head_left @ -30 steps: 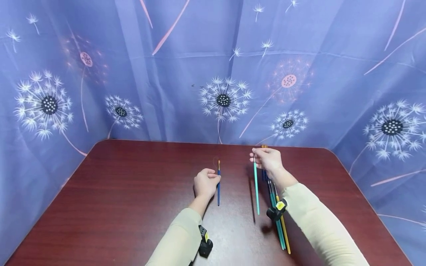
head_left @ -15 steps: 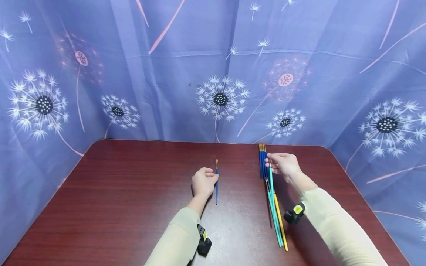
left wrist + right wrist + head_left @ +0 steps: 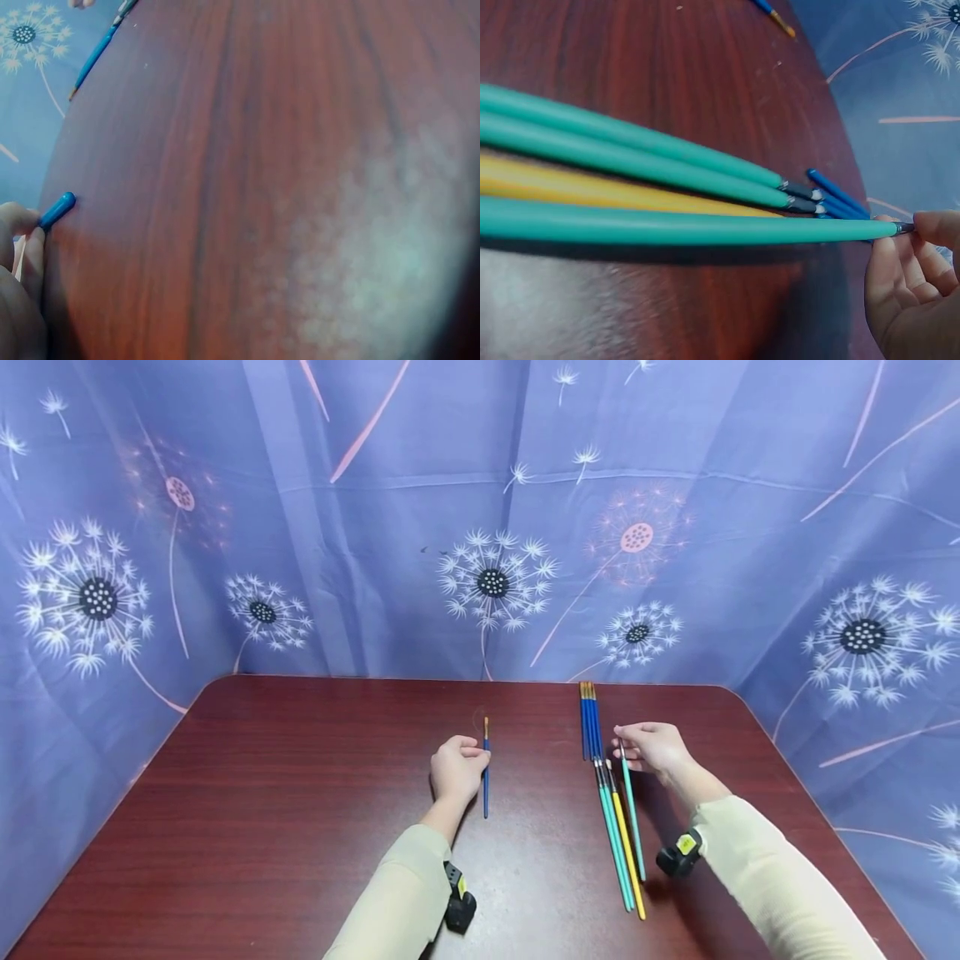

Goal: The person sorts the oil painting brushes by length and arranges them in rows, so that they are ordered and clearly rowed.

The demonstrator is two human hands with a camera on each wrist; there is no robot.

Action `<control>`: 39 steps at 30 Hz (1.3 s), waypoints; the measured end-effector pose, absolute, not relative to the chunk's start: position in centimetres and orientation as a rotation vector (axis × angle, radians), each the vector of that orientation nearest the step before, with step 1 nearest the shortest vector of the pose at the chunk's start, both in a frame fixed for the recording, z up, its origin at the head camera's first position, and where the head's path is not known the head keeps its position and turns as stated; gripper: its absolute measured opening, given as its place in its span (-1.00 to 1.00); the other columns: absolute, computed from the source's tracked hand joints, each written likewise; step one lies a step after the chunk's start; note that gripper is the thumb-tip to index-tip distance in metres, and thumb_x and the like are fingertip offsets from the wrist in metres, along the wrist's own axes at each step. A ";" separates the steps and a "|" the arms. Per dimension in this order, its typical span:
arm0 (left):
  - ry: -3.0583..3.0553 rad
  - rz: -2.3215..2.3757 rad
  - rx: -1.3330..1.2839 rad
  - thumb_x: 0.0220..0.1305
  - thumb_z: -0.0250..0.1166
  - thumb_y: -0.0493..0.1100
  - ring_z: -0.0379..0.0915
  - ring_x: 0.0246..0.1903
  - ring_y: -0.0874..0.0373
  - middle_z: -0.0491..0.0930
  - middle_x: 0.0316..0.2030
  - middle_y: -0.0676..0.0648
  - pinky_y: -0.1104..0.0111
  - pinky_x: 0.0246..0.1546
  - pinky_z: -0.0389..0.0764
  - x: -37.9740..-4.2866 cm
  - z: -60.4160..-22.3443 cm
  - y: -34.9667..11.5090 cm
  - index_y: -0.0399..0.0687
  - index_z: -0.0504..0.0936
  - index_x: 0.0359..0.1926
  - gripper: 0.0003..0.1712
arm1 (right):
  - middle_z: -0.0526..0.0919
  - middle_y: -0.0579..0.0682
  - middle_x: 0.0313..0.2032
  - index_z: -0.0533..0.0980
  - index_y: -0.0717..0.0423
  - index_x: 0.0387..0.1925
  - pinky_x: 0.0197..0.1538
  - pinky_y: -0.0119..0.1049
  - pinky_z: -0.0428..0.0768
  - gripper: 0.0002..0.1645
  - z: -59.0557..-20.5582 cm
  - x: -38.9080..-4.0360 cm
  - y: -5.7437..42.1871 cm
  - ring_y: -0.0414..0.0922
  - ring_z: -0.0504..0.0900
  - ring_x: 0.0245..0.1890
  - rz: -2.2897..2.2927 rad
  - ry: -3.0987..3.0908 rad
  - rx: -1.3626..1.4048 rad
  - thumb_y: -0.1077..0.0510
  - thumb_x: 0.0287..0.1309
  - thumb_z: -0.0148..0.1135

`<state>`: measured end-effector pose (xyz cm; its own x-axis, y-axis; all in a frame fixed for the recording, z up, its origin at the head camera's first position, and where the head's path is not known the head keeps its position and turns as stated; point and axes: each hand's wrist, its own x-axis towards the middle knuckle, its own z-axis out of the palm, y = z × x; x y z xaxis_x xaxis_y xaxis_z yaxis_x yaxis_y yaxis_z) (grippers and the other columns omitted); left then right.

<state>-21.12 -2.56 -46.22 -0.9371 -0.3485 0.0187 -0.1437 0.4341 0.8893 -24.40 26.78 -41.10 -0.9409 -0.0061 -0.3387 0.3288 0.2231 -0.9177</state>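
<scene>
In the head view my right hand (image 3: 654,750) pinches a teal paintbrush (image 3: 632,822) near its bristle end, the handle pointing toward me. Just left of it lie a yellow paintbrush (image 3: 630,853) and two teal paintbrushes (image 3: 613,839), side by side. The right wrist view shows the held teal brush (image 3: 705,229) beside the yellow one (image 3: 592,187). Near the table's middle my left hand (image 3: 456,770) pinches a blue paintbrush (image 3: 486,789), bristles pointing away from me. Only its rounded blue end (image 3: 58,210) shows in the left wrist view.
Several blue paintbrushes (image 3: 589,722) lie together at the far edge of the dark red table (image 3: 262,802), bristles toward the curtain. A blue curtain (image 3: 375,568) with dandelion prints hangs behind and at both sides.
My right hand has carried the teal brush rightward across the row, from left of the lying brushes to the right of the yellow one, and lower. The left hand keeps its place with the blue brush.
</scene>
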 end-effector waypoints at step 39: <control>-2.584 -0.943 0.464 0.05 0.41 0.00 0.27 0.03 -0.04 0.45 -0.02 -0.07 0.07 -0.02 0.27 -20.7 -46.4 2.0 -0.09 0.70 -0.17 -0.64 | 0.56 -0.22 -0.68 0.63 0.34 -0.31 -0.60 -0.36 0.47 -0.66 -44.7 -21.9 26.8 -0.29 0.51 -0.65 -1.488 2.682 0.378 0.08 0.12 0.25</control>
<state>-20.74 1.98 -46.41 -0.8850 -0.4152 0.2107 -0.1819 0.7248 0.6645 -21.93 26.83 -44.67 -0.9688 0.1876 -0.1618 0.2365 0.5067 -0.8291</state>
